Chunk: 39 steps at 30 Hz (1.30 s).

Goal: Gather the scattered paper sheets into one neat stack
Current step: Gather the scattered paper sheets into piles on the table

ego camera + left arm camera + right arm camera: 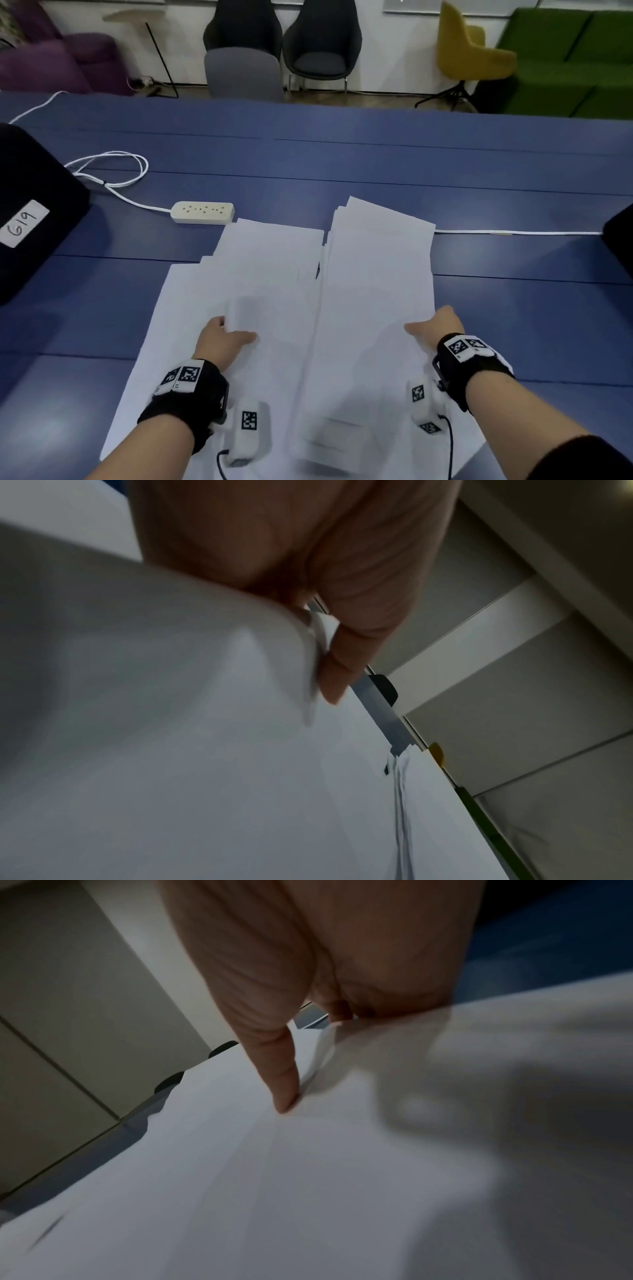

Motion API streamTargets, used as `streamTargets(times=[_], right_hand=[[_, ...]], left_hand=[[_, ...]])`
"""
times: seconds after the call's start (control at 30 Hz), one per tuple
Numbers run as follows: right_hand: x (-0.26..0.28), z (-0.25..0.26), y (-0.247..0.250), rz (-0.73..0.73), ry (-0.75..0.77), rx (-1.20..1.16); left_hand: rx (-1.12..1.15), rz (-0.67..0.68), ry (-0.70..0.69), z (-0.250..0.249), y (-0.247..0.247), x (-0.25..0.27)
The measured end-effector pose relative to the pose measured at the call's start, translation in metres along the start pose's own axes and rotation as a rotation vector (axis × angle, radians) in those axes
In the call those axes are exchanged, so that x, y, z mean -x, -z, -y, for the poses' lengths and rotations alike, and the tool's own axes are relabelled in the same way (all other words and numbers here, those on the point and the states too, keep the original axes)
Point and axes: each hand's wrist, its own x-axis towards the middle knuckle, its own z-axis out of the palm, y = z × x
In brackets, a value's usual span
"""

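Several white paper sheets lie overlapped on the blue table (342,161) in two loose groups, a left group (267,270) and a right group (376,260), meeting near the middle. My left hand (224,337) pinches the left edge of a raised sheet of the left group, thumb on top, fingers hidden beneath. In the left wrist view the thumb (346,666) presses the curled paper edge (304,653). My right hand (433,327) grips the right group's right edge. There the thumb (282,1080) lies on the paper (291,1177), and the fingers show as a shadow through it.
A cream power strip (203,212) with a looped white cable (113,168) lies left of the sheets' far end. A black box labelled G19 (30,212) stands at the left edge, a dark object (620,236) at the right. Chairs stand beyond the far edge.
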Motion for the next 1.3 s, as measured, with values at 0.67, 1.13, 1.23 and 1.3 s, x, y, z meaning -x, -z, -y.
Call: streamTargets(times=[0.67,1.13,1.23,1.3], right_hand=[[-0.009,-0.018,0.019,0.074,0.156,0.145],[-0.009,-0.022,0.009,0.004,0.117,0.153],[-0.007,-0.02,0.008,0.018,0.106,0.17],[-0.006,-0.02,0.008,0.032,0.098,0.128]], left_hand=[[-0.24,0.083,-0.173,0.019,0.038,0.0],[0.353,-0.029,-0.616,-0.066,0.115,0.048],[0.486,0.17,-0.516,-0.073,0.09,0.041],[0.459,0.225,-0.448,-0.072,0.057,0.038]])
